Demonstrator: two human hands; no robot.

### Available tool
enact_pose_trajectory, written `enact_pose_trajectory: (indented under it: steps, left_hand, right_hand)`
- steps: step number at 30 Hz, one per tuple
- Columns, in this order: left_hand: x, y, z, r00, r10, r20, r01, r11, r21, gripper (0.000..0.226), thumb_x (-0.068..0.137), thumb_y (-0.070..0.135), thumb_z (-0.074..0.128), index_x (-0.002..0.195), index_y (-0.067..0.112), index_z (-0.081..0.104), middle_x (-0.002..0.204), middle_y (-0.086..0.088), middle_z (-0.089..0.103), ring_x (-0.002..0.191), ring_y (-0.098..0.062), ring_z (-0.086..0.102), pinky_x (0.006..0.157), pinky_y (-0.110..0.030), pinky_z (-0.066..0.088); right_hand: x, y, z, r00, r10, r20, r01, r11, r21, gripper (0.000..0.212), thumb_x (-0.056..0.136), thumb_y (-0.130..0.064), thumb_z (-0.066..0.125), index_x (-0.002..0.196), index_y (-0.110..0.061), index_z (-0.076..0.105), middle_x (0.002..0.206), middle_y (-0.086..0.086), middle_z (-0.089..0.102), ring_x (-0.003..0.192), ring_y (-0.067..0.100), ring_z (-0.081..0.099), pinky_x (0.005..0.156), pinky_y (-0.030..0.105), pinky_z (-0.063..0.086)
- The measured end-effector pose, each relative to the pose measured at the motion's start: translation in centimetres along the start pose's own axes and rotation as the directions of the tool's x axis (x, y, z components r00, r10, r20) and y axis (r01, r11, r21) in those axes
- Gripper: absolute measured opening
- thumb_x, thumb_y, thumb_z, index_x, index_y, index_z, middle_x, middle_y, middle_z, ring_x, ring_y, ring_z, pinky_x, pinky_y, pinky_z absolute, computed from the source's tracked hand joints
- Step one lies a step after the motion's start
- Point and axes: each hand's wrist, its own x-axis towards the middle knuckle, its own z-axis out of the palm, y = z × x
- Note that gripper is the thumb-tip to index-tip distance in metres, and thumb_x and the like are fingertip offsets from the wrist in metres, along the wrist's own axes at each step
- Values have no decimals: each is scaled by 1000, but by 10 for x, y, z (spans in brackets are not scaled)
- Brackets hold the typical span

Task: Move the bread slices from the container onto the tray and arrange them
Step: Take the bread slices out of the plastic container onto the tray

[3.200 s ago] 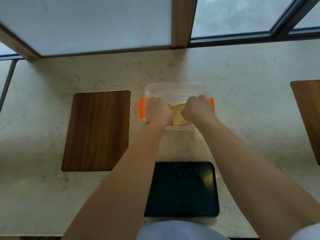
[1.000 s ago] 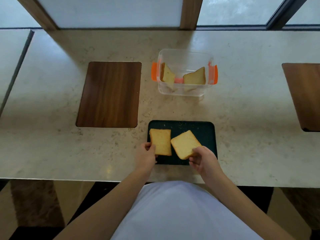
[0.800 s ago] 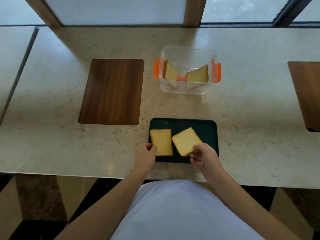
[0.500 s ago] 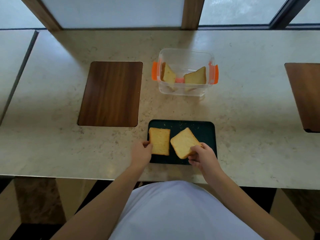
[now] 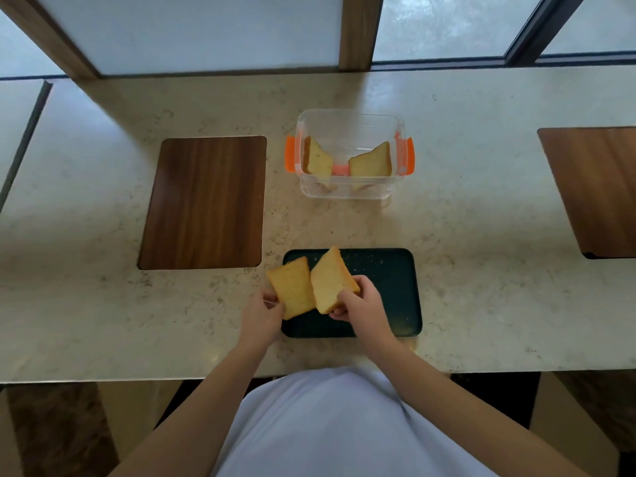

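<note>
Two golden slices (image 5: pixel 311 287) tilted over dark tray (image 5: pixel 392 284); two more leaning inside clear container (image 5: pixel 349 123).

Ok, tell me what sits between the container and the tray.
Nothing: the head view shows bare countertop between the container and the tray.

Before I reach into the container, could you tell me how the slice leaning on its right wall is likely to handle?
The right slice probably weighs little: the slices in the left hand and right hand stay flat in fingertip pinches. It looks soft, so squeezing may dent it. Propped against the container wall, it could flop over when nudged.
</note>
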Motion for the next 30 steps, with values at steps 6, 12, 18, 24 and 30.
enact_pose_trajectory:
  steps: [6,12,18,24,30]
  left_hand:
    - [4,11,-5,995,103,6,-103,991,90,9,89,17,66,93,23,60,88,1,64,78,-13,61,58,-25,40]
    - [11,33,-14,985,64,162,-99,970,222,29,92,23,66,119,14,63,94,4,61,85,-13,59,61,-18,37]
    - [6,138,-28,948,148,283,-199,967,161,42,94,33,63,133,19,56,119,2,63,104,-15,62,86,-31,51]
    - [46,278,-19,952,232,202,-196,964,-181,42,93,27,62,130,6,56,107,2,62,100,-17,60,80,-27,50]
    - [91,317,13,971,237,-17,-231,960,160,41,88,22,61,120,-3,56,102,-11,67,94,-28,65,73,-33,52]
  right_hand:
    - [14,9,0,955,248,164,-281,932,230,23,89,-4,54,112,-6,56,99,16,58,70,20,67,70,42,62]
    - [21,15,-14,912,373,170,-286,876,-388,28,96,-15,57,122,-5,58,111,15,69,92,20,74,79,39,63]
    - [43,-101,-50,988,110,111,31,555,-831,31,96,-39,57,115,-16,67,107,3,71,88,11,65,72,29,56]
    - [116,-244,-23,960,-276,-42,206,803,-559,22,85,-24,54,74,-6,53,74,1,48,65,16,48,60,29,36]
    - [180,-242,-2,971,-159,-179,21,800,-599,5,90,-11,53,88,-7,50,80,3,48,89,26,51,72,29,36]
